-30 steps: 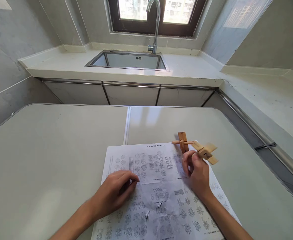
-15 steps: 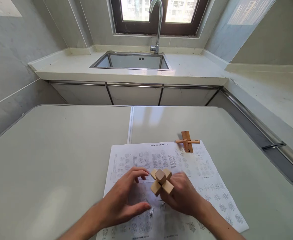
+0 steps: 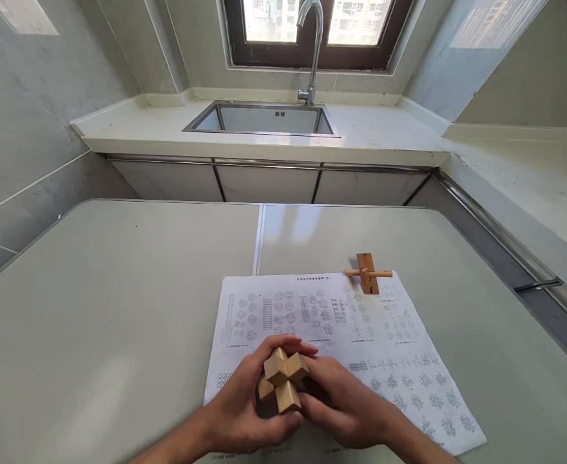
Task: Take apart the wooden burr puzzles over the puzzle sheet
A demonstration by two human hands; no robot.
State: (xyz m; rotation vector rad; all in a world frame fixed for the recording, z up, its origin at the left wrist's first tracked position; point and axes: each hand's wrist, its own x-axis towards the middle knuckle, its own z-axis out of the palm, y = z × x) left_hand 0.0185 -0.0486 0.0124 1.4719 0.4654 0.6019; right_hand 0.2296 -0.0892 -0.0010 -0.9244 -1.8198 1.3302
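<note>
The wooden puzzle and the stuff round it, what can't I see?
In the head view:
Underside of the wooden puzzle: hidden by its own top blocks, the left hand and the right hand.
Smallest print on the paper sheet: too tiny to read.
The sheet's patch beneath both hands: covered by them.
Top of the window: cut off by the picture's upper edge.

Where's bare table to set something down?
Bare: table left of the sheet, beyond the left forearm; right of it; and behind, left of the cross. Crowded: sheet's near middle, left hand and right hand around the puzzle; far right corner, the cross.
</note>
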